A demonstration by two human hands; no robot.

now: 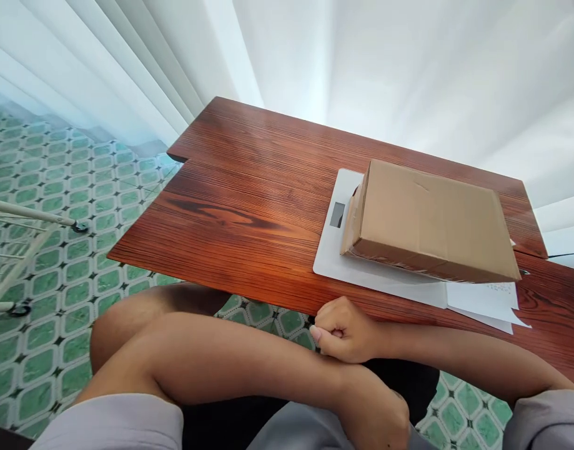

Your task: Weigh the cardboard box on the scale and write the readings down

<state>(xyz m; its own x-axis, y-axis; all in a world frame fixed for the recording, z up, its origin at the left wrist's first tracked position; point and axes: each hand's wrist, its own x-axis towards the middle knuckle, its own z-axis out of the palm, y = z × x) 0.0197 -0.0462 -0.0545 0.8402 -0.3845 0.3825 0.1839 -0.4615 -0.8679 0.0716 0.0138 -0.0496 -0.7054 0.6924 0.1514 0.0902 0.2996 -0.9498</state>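
Observation:
My forearms cross in my lap at the table's near edge. My right hand [343, 330], coming from the right, is curled into a loose fist with nothing seen in it. It rests on my left wrist, just below the table edge. My left hand [375, 409] lies lower, its back turned up and its fingers hidden. Beyond them, a closed brown cardboard box [431, 212] lies flat on a white digital scale [331, 256] with a small grey display. Both hands are apart from the box and the scale.
White paper sheets [488, 306] stick out beneath the box's right end. The reddish-brown wooden table [249, 206] has a notched left edge. A white wheeled rack [29, 215] stands at left on green tiles [52, 337]. White curtains [385, 75] hang behind the table.

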